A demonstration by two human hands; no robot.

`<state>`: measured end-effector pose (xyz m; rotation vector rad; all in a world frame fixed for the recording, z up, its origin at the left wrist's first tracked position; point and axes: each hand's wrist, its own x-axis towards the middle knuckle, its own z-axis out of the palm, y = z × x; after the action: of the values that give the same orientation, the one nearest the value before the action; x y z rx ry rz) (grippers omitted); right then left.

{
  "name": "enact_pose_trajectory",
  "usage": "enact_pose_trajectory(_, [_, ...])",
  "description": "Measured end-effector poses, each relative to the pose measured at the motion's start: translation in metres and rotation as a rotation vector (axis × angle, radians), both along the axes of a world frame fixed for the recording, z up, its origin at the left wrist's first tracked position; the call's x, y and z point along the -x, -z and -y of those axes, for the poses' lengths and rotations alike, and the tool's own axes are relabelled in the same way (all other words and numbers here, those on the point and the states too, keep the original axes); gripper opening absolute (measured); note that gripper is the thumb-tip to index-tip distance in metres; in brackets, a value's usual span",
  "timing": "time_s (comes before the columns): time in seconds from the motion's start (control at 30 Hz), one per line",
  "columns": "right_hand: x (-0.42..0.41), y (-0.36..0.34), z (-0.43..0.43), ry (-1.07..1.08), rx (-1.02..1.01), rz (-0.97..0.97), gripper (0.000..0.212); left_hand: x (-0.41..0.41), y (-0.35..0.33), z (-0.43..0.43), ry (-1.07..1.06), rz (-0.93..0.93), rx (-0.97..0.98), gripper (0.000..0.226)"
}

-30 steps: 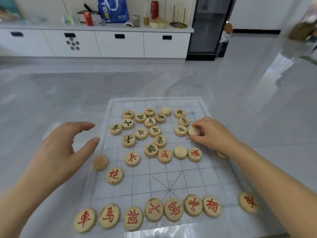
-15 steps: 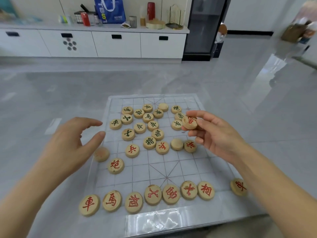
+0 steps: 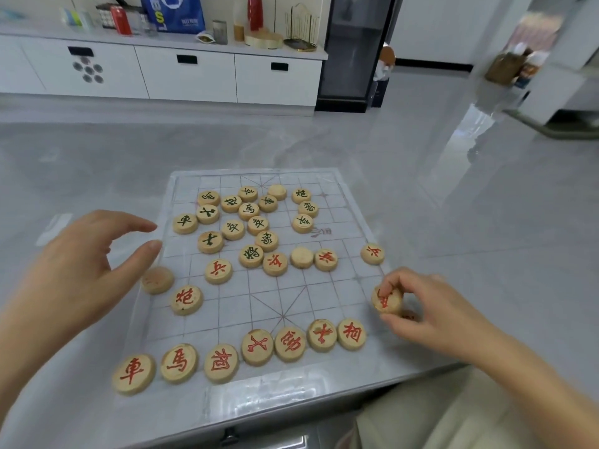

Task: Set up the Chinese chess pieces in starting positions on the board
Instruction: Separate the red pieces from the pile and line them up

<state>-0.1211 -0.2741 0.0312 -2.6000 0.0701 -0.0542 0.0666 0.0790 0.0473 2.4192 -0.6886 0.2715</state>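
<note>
- Held red piece [image 3: 387, 299]: sits at the board's 4 o'clock edge, tilted and off the surface. A fingertip covers part of its character, so I can't read it.
- Right hand [image 3: 431, 306]: thumb and fingers [image 3: 393, 280] pinch that piece by the rim. A second red-marked piece [image 3: 409, 316] peeks out under the hand, mostly hidden.
- Step, as I judge it: fill the near row's right end. The row runs from the red chariot [image 3: 133, 374] at 7 o'clock to the red elephant [image 3: 351, 334] at 5 o'clock, and the points beyond it are open.
- To do it well: read the character first. Set the piece flat on a line crossing, not in a square, with the face up. Lower it from above so it doesn't knock the elephant just beside it.
- Board [image 3: 227, 322]: a clear sheet on the grey tabletop.
- Red soldiers and the red cannon [image 3: 186, 299] lie loose around mid-board, and one red soldier [image 3: 372, 253] sits at the 3 o'clock edge.
- The dark-lettered cluster [image 3: 246, 218] is bunched from 10 to 1 o'clock, unsorted.
- One blank-faced piece [image 3: 301, 257] near the centre needs flipping.
- Left hand [image 3: 74, 270]: at 9 o'clock with fingers loose and spread, holding nothing. Its thumb is near a blurred piece [image 3: 157, 279] at the board's edge.
- Containers: only on the far cabinet at 12 o'clock, a blue bag [image 3: 175, 11], a red can [image 3: 120, 19] and a round wooden box [image 3: 263, 39]. I can't tell what is in them.
</note>
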Motion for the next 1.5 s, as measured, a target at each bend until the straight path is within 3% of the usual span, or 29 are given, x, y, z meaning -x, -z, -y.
enact_pose_trajectory(0.17, [0.004, 0.021, 0.001, -0.097, 0.16, -0.045, 0.02, 0.0, 0.003, -0.002, 0.007, 0.005, 0.003, 0.023])
enact_pose_trajectory(0.37, [0.005, 0.02, 0.002, -0.121, 0.231, -0.006, 0.036, 0.0, 0.002, -0.002, 0.004, 0.004, 0.014, 0.02])
enact_pose_trajectory(0.63, [-0.002, 0.027, 0.006, -0.207, 0.364, -0.034, 0.029, 0.003, 0.002, 0.003, -0.001, -0.02, -0.006, 0.023])
enact_pose_trajectory(0.8, [-0.012, 0.015, 0.001, -0.173, 0.183, -0.071, 0.034, 0.008, -0.002, 0.009, -0.02, -0.019, -0.028, 0.02])
enact_pose_trajectory(0.9, [-0.048, 0.008, -0.012, -0.087, -0.02, 0.061, 0.03, 0.007, -0.004, 0.012, -0.059, 0.006, -0.072, 0.03])
enact_pose_trajectory(0.97, [-0.086, 0.01, -0.023, -0.034, -0.034, 0.116, 0.024, 0.005, -0.004, 0.01, -0.071, -0.004, -0.093, 0.033])
enact_pose_trajectory(1.07, [-0.15, 0.016, -0.036, 0.019, 0.122, 0.116, 0.013, 0.001, -0.005, 0.006, -0.096, 0.0, -0.167, 0.036])
enact_pose_trajectory(1.23, [-0.235, 0.019, -0.035, 0.174, 0.286, 0.015, 0.039, 0.0, -0.003, 0.003, -0.09, 0.018, -0.248, 0.038])
enact_pose_trajectory(1.4, [-0.27, 0.025, -0.037, 0.035, 0.496, -0.068, 0.054, -0.002, 0.004, 0.006, -0.067, 0.033, -0.283, 0.037])
enact_pose_trajectory(1.5, [-0.276, 0.027, -0.033, 0.008, 0.623, -0.055, 0.033, -0.005, 0.007, 0.006, -0.062, 0.026, -0.308, 0.038])
